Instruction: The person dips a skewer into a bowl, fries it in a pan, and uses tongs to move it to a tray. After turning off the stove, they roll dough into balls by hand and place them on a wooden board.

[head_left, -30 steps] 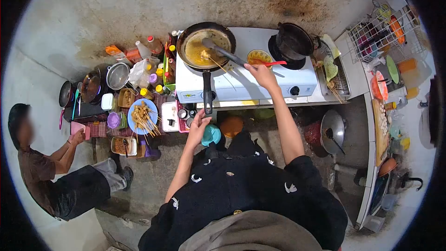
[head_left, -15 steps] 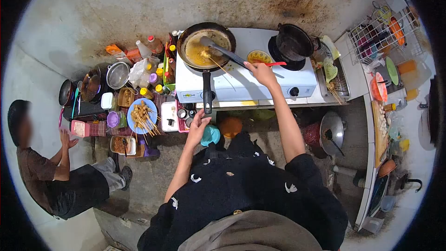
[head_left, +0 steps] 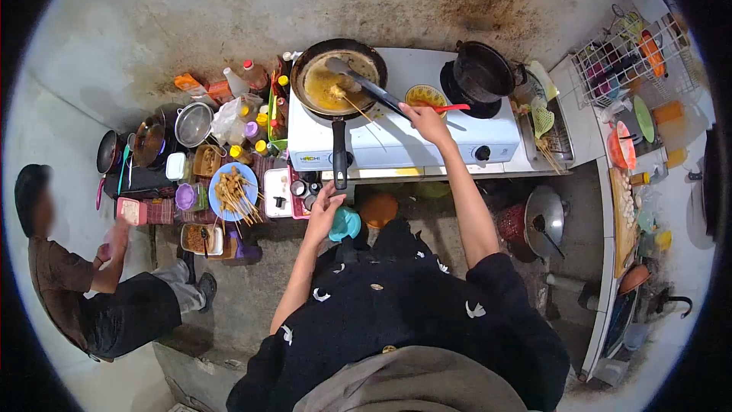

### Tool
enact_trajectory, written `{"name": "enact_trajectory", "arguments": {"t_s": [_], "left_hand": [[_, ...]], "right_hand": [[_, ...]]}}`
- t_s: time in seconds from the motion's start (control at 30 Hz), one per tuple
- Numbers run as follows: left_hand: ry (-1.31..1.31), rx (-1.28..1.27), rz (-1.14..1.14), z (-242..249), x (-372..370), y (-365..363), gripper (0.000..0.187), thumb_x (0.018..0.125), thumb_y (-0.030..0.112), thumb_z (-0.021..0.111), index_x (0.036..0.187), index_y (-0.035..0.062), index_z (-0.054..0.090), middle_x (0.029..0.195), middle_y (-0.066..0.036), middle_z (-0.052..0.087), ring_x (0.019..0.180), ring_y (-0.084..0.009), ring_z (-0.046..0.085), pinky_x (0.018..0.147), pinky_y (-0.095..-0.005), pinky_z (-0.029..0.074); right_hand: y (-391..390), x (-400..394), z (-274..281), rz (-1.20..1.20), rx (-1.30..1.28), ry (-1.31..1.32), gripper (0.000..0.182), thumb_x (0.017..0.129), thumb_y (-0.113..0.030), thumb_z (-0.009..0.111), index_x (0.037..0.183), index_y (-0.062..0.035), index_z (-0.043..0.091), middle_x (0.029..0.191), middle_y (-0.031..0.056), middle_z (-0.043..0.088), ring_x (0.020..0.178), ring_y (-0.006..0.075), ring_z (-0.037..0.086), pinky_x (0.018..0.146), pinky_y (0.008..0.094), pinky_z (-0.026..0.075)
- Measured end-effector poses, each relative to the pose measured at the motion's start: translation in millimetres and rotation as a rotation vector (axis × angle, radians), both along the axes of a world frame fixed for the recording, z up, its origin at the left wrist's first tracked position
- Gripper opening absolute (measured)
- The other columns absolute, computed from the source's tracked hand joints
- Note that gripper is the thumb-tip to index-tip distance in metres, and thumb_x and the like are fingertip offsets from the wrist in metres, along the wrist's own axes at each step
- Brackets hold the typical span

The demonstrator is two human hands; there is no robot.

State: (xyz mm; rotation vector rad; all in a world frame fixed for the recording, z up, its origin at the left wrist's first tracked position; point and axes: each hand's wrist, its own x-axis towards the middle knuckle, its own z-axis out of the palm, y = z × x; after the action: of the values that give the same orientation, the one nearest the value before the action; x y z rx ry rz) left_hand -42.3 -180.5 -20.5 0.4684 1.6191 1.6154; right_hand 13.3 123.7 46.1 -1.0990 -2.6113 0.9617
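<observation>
The right hand (head_left: pixel 428 125) has its fingers closed round a dark utensil (head_left: pixel 375 91), its grey head over the frying pan (head_left: pixel 300 76) on the stove (head_left: pixel 412 151). Skewered food (head_left: pixel 338 92) lies inside, its stick crossing the rim. The left hand (head_left: pixel 325 211) is half-curled beside the pan handle (head_left: pixel 340 154); contact cannot be told. Step in hand, as judged: tending the skewer; the next move calls for a steady pan.

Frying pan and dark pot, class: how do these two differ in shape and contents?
The frying pan has one long handle; the dark pot has small side lugs. The frying pan holds yellowish liquid, with a skewer leaning over its rim; no food shows in the dark pot. Both are round, lidless and on the stove.
</observation>
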Motion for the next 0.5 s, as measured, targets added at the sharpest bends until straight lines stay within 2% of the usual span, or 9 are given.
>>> {"name": "enact_trajectory", "arguments": {"t_s": [0.07,0.17,0.23,0.3,0.37,0.43,0.5], "left_hand": [[0.005,0.006,0.004,-5,-1,1,0.048,0.086,0.008,0.048,0.13,-0.0006,0.029,0.124,-0.017,0.042,0.104,-0.0194,0.052,0.091,-0.0298,0.039],[0.009,0.005,0.009,-1,0,0,0.047,0.086,0.008,0.047,0.129,-0.0005,0.029,0.124,-0.016,0.043,0.103,-0.0191,0.052,0.09,-0.0294,0.039],[0.008,0.005,0.005,-3,0,1,0.047,0.086,0.008,0.047,0.129,-0.0004,0.029,0.124,-0.016,0.042,0.103,-0.019,0.052,0.09,-0.0291,0.039],[0.045,0.079,-0.003,-11,-2,-1,0.047,0.086,0.014,0.049,0.129,0.0022,0.032,0.122,-0.009,0.045,0.103,-0.0156,0.053,0.071,-0.0222,0.039],[0.025,0.047,0.004,-9,-1,-2,0.048,0.086,0.013,0.049,0.129,0.0024,0.032,0.122,-0.009,0.045,0.103,-0.0156,0.053,0.071,-0.0224,0.039],[0.008,0.017,0.003,-5,-1,-1,0.048,0.086,0.013,0.049,0.129,0.0025,0.032,0.122,-0.009,0.046,0.103,-0.0156,0.053,0.072,-0.0226,0.039],[-0.003,0.036,-0.007,-2,-2,-1,0.046,0.087,0.008,0.047,0.129,-0.0002,0.03,0.124,-0.016,0.042,0.103,-0.0188,0.052,0.09,-0.0287,0.039]], "right_hand": [[-2,-1,0,0.002,-0.063,0.03,0.059,0.082,-0.057,0.042,0.086,-0.0013,0.063,0.065,0.0139,0.058,0.065,0.0292,0.058,0.064,0.0362,0.042],[-10,0,5,-0.066,0.068,0.02,0.06,0.082,-0.057,0.042,0.082,-0.0002,0.062,0.06,0.0112,0.054,0.06,0.0265,0.055,0.061,0.0351,0.041],[-8,0,8,-0.024,-0.073,-0.02,0.062,0.082,-0.058,0.042,0.082,-0.0001,0.062,0.061,0.012,0.056,0.063,0.0259,0.057,0.062,0.0348,0.042],[-8,-1,6,-0.053,-0.031,0.008,0.062,0.082,-0.059,0.041,0.081,0.0003,0.062,0.06,0.0114,0.055,0.062,0.0245,0.056,0.062,0.0341,0.041],[-9,-2,2,-0.082,0.008,0.036,0.063,0.082,-0.059,0.041,0.08,0.0007,0.061,0.059,0.0108,0.054,0.061,0.0232,0.055,0.061,0.0334,0.041],[-4,-1,-2,-0.004,-0.036,0.004,0.062,0.082,-0.058,0.041,0.079,0.0009,0.061,0.059,0.0107,0.053,0.06,0.0231,0.054,0.06,0.0337,0.04],[-4,-1,-4,-0.032,-0.069,0.07,0.061,0.083,-0.057,0.042,0.078,0.0015,0.061,0.058,0.0104,0.052,0.058,0.0229,0.053,0.06,0.0333,0.04]]}}
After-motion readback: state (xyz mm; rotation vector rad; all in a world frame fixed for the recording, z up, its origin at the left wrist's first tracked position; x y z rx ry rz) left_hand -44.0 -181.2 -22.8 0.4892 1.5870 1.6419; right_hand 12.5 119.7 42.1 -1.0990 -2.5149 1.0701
